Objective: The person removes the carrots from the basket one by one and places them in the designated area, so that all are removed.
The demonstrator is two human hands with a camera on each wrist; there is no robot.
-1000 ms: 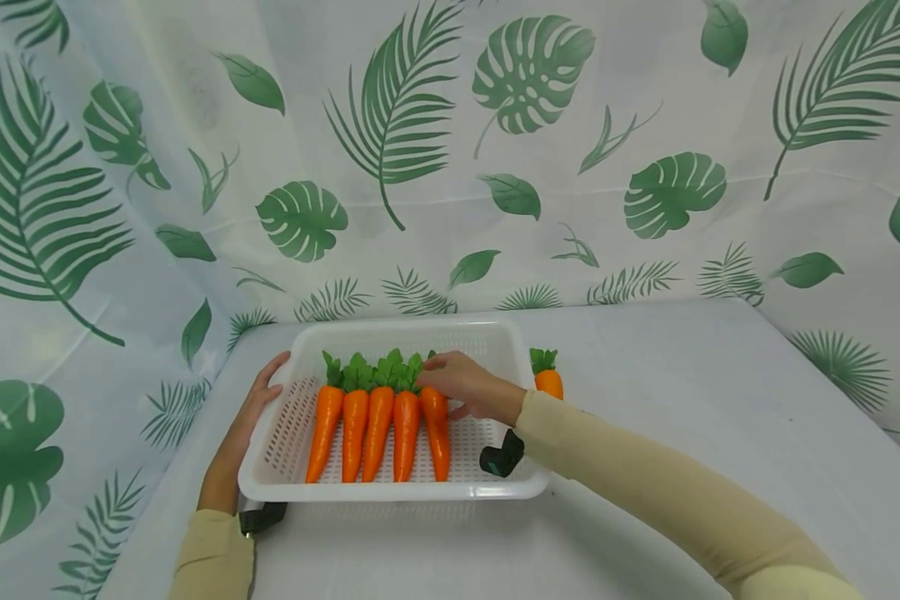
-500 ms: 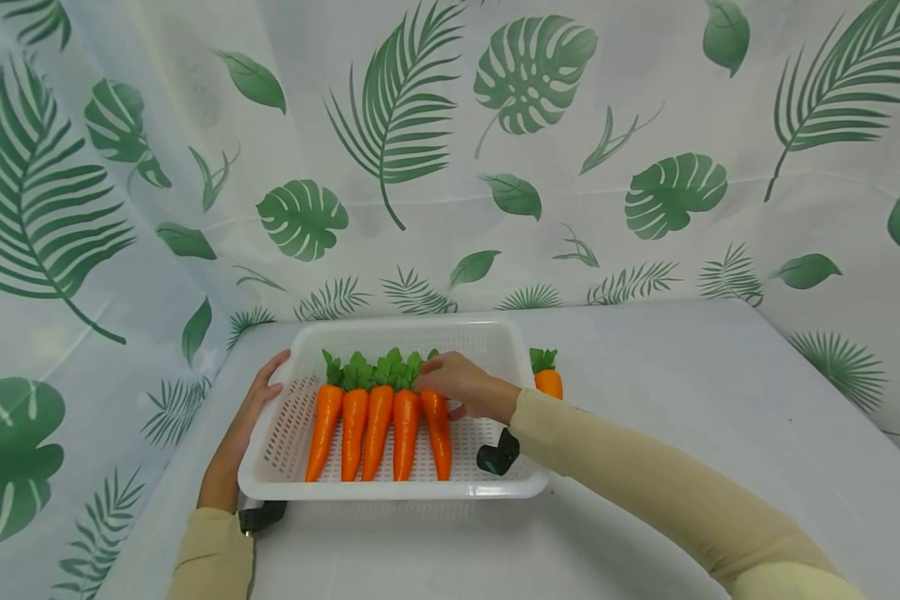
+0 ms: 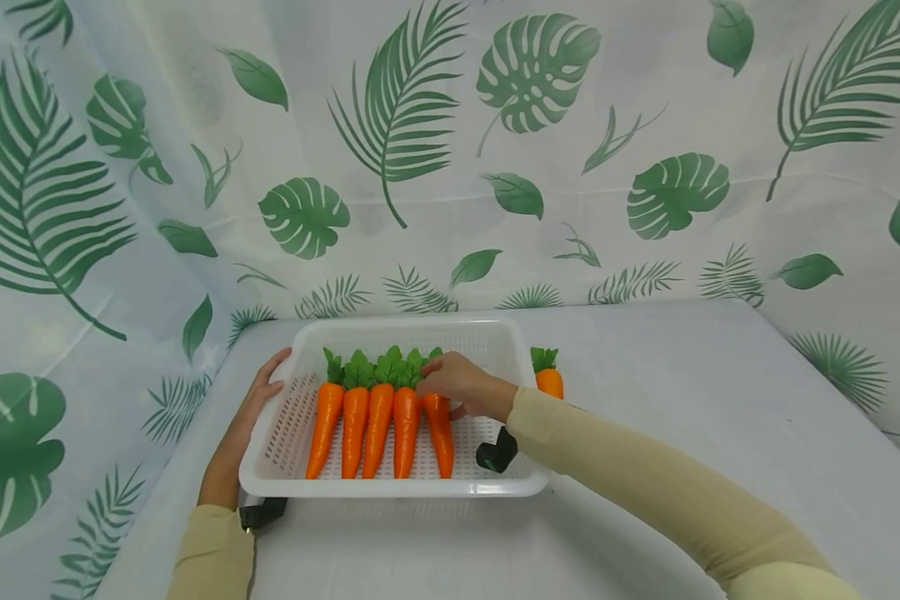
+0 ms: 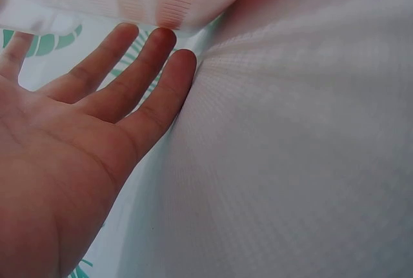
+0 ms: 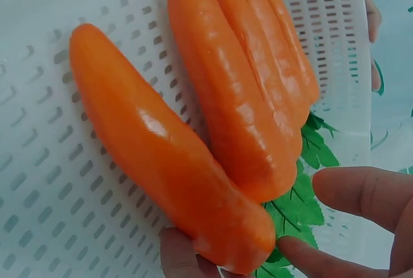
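Note:
A white perforated plastic basket [image 3: 390,490] holds a row of several orange carrots [image 3: 378,429], their green leaves pointing to the far side. My right hand [image 3: 465,385] reaches in over the far end of the rightmost carrot [image 3: 439,437]. In the right wrist view, thumb and fingertips pinch that carrot's thick end, beside the green leaves [image 5: 300,207]; its tip lies tilted away from the row. At the basket's left side, my left hand [image 3: 258,400] rests against the outer wall near the rim. The left wrist view shows its fingers [image 4: 129,91] stretched straight along the basket.
Outside the basket's right wall lies another carrot [image 3: 550,383], partly hidden by the basket and right sleeve. A dark wrist device [image 3: 497,450] hangs over the basket's right part. A leaf-print curtain [image 3: 420,208] borders the white table [image 3: 682,400] at the back and sides.
The rightmost carrot has shifted slightly right under my right hand, its tip swinging away from the neighbouring carrot. My left hand stays at the basket's side.

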